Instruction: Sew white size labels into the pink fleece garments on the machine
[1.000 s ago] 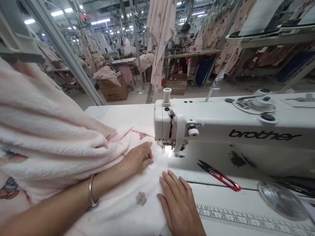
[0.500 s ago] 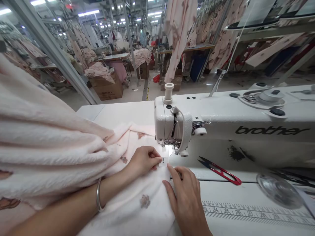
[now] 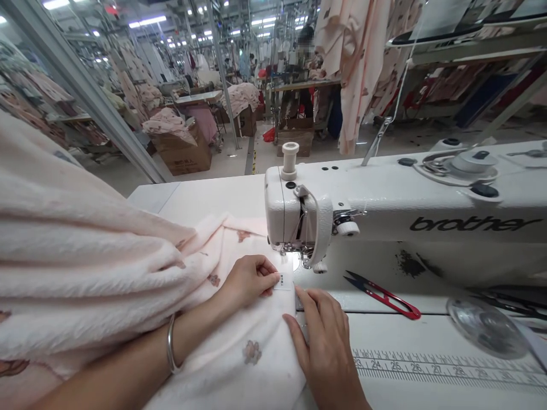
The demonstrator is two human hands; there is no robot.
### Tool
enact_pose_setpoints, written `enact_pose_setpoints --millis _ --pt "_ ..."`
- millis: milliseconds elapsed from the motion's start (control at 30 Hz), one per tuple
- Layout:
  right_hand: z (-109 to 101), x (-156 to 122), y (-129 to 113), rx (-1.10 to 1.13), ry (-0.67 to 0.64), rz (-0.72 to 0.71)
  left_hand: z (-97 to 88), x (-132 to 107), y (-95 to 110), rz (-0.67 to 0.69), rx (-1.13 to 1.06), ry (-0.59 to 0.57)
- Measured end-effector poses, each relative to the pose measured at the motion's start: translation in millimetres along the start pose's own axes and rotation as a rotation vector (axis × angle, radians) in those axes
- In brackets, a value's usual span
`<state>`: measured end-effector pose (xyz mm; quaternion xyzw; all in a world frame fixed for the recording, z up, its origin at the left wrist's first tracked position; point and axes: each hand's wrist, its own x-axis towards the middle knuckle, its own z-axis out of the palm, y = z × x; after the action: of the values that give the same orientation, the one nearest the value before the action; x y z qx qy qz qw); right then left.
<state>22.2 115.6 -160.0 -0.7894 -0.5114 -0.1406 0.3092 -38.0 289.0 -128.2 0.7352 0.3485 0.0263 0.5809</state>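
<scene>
A small white label [image 3: 284,281] with dark print lies on the pale pink fleece fabric [image 3: 239,370], just in front of the sewing machine's [image 3: 294,210] presser foot. My left hand [image 3: 252,276] pinches the label's left edge between thumb and fingertips, its wrist resting over the fabric. My right hand [image 3: 322,333] lies with fingers apart along the fabric's right edge, the index fingertip close to the label's lower right corner. The fabric has brown bear and paw motifs. It runs under the machine head and piles up high on my left.
Red-handled thread snips [image 3: 382,295] lie on the machine bed right of my right hand. A clear round plastic piece [image 3: 487,327] is farther right, beyond a printed ruler [image 3: 427,367]. Behind stand cardboard boxes [image 3: 188,154], hanging fabric [image 3: 359,62] and a person at another table.
Both hands and the label stay almost in place, the right index fingertip shifting slightly right. The hanging fabric behind has swung right, uncovering a person in the background. The view has shifted slightly.
</scene>
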Motion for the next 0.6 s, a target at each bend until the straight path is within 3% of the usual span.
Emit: enact_pose_setpoints --millis 600 --pt "-0.1 0.8 0.3 -0.026 0.009 -0.034 0.8 0.0 3.5 -0.042 -0.065 -0.011"
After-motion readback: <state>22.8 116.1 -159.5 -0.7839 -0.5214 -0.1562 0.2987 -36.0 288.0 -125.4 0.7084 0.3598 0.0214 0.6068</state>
